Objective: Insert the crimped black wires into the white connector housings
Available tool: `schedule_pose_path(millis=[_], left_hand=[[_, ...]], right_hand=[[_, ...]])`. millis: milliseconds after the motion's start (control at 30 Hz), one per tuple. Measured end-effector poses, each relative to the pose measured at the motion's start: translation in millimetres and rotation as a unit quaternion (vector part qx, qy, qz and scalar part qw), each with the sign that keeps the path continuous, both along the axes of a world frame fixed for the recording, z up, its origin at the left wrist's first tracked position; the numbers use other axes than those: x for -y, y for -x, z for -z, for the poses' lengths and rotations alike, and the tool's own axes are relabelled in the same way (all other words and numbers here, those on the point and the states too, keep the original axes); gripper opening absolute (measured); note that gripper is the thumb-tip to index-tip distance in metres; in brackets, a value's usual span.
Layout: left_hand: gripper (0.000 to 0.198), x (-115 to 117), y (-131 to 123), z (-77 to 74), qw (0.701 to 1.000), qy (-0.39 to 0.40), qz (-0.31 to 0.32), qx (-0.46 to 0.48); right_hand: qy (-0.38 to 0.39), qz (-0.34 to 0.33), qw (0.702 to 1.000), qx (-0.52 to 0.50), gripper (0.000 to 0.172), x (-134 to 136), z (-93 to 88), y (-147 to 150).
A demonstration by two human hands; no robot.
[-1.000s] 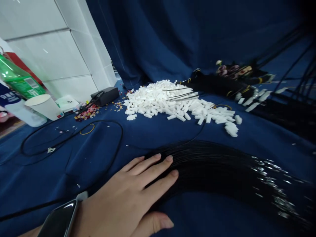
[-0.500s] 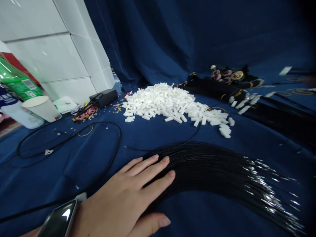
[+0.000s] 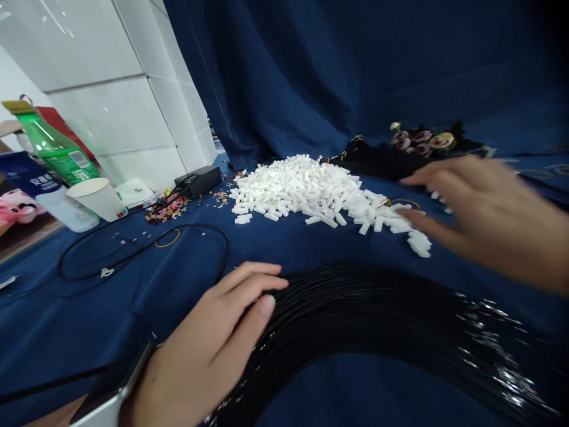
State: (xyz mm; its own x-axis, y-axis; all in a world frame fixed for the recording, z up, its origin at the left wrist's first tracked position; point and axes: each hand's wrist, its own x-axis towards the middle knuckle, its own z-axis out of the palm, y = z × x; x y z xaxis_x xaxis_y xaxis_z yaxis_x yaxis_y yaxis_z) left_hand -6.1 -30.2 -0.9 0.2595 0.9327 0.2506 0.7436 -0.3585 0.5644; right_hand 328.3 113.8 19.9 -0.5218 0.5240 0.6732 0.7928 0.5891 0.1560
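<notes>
now my right hand (image 3: 484, 216) has entered from the right edge, fingers spread wide, holding nothing, just beside the heap of white blocks (image 3: 302, 190). my left hand (image 3: 208, 338), curled, touches the black strand bundle (image 3: 368, 314) on the blue cloth (image 3: 111, 332); whether it grips, i cannot tell. counted: two hands, one heap, one bundle.

A broad bundle of thin black cords (image 3: 355, 320) lies fanned in a curve across the near right of the blue cloth (image 3: 364, 394), its many strands running side by side and ending toward the right in glinting silver ends (image 3: 498, 350). Farther back, just beyond it, small white rectangular blocks (image 3: 302, 190) sit in a loose, spreading heap, with a few strays scattered along its right edge.
</notes>
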Motion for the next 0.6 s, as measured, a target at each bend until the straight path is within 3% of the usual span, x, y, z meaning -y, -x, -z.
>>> schedule_pose_path(millis=[133, 233, 367, 467, 600], left_hand=[[0.039, -19, 11, 3.3, 0.988, -0.060, 0.005, -0.140], [0.040, -23, 16, 4.0, 0.979, -0.062, 0.014, -0.192], [0.036, -14, 14, -1.4, 0.985, -0.038, -0.001, -0.169], [0.035, -9, 12, -4.8, 0.991, -0.019, 0.004, -0.131], [0.034, -9, 10, -4.6, 0.996, -0.021, 0.011, -0.086]], right_hand=[[0.086, -0.076, 0.990, 0.088, 0.045, 4, 16.0, 61], [0.151, -0.062, 0.981, 0.105, 0.037, -14, 23.0, 103], [0.211, 0.002, 0.974, 0.084, 0.053, -55, 25.2, 140], [0.230, 0.043, 0.970, 0.066, 0.053, -74, 26.6, 159], [0.228, 0.019, 0.971, 0.065, 0.046, -77, 29.8, 169]])
